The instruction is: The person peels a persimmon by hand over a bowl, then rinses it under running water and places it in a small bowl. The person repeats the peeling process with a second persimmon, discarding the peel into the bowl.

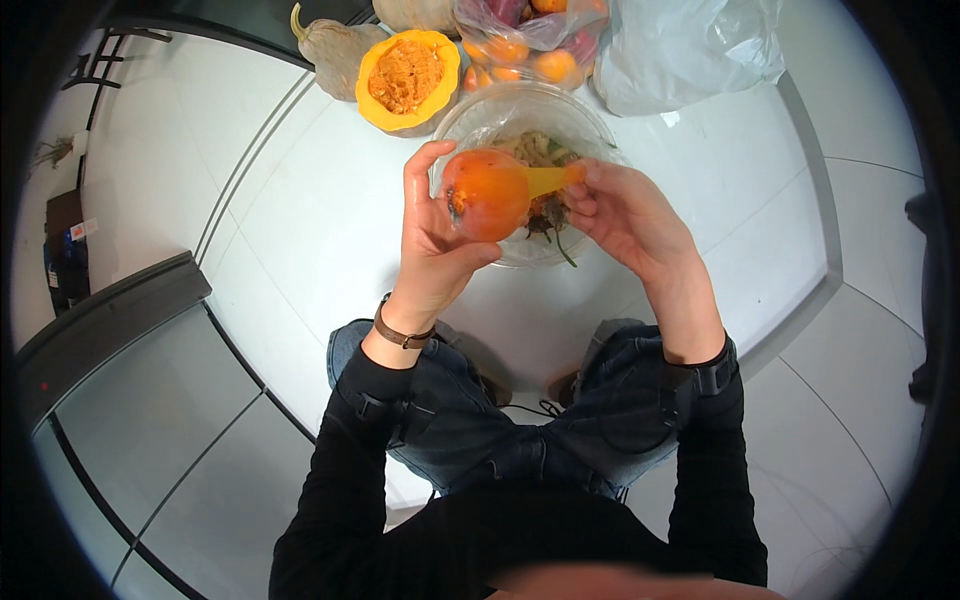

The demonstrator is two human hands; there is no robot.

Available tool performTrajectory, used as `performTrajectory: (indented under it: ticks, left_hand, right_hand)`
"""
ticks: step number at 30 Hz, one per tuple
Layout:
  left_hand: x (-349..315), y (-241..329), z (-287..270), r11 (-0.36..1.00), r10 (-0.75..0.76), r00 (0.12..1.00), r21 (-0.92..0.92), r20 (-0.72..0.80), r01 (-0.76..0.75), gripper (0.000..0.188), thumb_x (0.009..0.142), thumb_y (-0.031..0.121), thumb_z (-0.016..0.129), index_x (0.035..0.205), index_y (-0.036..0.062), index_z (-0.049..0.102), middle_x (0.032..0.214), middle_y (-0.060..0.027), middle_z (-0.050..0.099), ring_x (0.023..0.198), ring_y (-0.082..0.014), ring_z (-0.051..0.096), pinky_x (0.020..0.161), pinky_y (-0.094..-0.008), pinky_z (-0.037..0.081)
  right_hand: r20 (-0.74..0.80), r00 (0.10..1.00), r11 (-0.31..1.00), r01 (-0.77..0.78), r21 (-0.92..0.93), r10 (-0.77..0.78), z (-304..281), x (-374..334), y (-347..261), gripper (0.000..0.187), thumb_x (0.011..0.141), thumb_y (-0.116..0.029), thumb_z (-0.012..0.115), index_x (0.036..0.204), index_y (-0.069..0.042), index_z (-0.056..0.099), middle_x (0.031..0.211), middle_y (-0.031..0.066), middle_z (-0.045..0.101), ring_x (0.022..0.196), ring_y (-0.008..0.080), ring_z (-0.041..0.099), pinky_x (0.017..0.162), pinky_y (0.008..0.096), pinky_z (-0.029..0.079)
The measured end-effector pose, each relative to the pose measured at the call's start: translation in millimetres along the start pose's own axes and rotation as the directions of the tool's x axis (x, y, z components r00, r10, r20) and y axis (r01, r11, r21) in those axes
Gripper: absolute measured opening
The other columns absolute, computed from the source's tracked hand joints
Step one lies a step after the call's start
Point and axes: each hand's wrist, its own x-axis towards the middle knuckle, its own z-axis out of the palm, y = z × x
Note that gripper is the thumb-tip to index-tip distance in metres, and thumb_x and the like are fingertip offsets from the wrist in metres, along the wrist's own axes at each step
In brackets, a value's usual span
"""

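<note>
My left hand [432,232] is wrapped round a persimmon [487,197], orange and glossy, with a dark patch at its left end. From the fruit's right side stretches a yellow-orange strip of peel [548,180], its far end pinched between the fingers of my right hand [632,212]. Below both hands stands a clear round bowl [478,108] lined with thin plastic. Brown and green plant scraps [545,150] lie inside it, partly hidden by the fruit and my hands.
Beyond the bowl sit a cut pumpkin half [408,82], a whole tan pumpkin [338,55] and a clear bag [530,45] of orange and reddish produce. A white plastic bag [685,55] is at the far right. My knees are near the bowl on the pale floor [300,220].
</note>
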Motion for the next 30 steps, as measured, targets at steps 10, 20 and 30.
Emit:
performTrajectory:
  ticks: [10, 20, 30]
  left_hand:
    - [6, 11, -11, 0.942, 0.069, 0.997, -0.329, -0.019, -0.071, 0.088, 0.088, 0.025, 0.083, 0.157, 0.0122, 0.029, 0.16, -0.0198, 0.035, 0.146, -0.033, 0.041, 0.109, -0.0377, 0.05]
    - [4, 3, -3, 0.993, -0.05, 0.999, -0.106, -0.016, 0.048, 0.086, 0.092, 0.014, 0.077, 0.161, 0.01, 0.026, 0.149, -0.0119, 0.05, 0.141, -0.0276, 0.048, 0.111, -0.0405, 0.047]
    - [5, -10, 10, 0.988, -0.001, 0.998, 0.156, -0.066, 0.011, 0.089, 0.079, -0.019, 0.072, 0.153, 0.0093, 0.033, 0.145, -0.0094, 0.049, 0.135, -0.0225, 0.053, 0.11, -0.0371, 0.052]
  right_hand:
    - [-0.14, 0.982, 0.962, 0.087, -0.26, -0.127, -7, -3, -1, 0.012, 0.095, -0.008, 0.067, 0.104, 0.0, 0.07, 0.091, 0.0015, 0.065, 0.076, 0.0102, 0.056, 0.071, 0.027, 0.047]
    - [0.3, 0.771, -0.019, 0.35, -0.936, -0.562, 15, -8, 6, 0.016, 0.087, 0.002, 0.071, 0.101, -0.002, 0.078, 0.098, 0.0085, 0.071, 0.079, 0.0164, 0.062, 0.07, 0.0278, 0.05]
    - [0.122, 0.794, 0.398, 0.423, -0.814, -0.595, 39, -20, 15, 0.018, 0.089, -0.003, 0.077, 0.106, -0.001, 0.074, 0.098, 0.005, 0.07, 0.086, 0.0117, 0.063, 0.073, 0.0246, 0.05]
